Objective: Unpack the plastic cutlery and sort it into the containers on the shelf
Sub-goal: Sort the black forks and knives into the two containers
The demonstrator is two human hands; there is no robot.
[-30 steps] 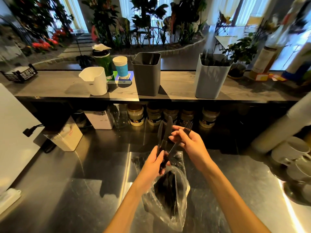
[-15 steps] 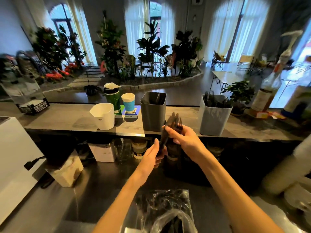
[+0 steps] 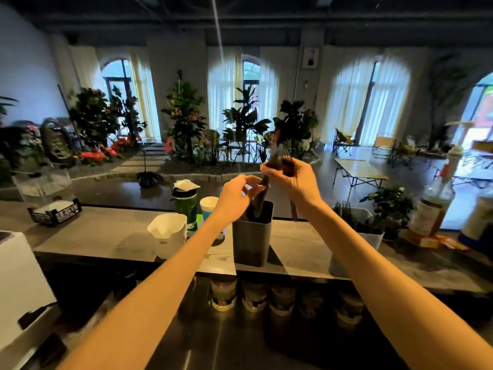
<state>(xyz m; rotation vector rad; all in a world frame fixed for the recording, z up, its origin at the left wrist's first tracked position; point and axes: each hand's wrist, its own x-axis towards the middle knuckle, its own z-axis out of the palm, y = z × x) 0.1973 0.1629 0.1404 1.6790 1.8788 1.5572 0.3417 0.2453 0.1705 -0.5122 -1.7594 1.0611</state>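
Dim interior, bright backlit windows [image 3: 368, 102], motion blur, bowed wide-angle edges

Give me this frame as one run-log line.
stage: sorting | left hand: lowering black cutlery piece into dark grey container | right hand: holds cutlery bundle | light grey container: holds forks

Both bare forearms reach up from lower frame edge, converging toward centre. Left hand [image 3: 238, 194] just left of centre, wrist bent, fingers curled down, thumb and fingertips pinched together. Right hand [image 3: 294, 177] slightly higher and to right, back of hand toward camera, fingers closed in fist-like grip. Hands near each other, nearly touching at fingertips.
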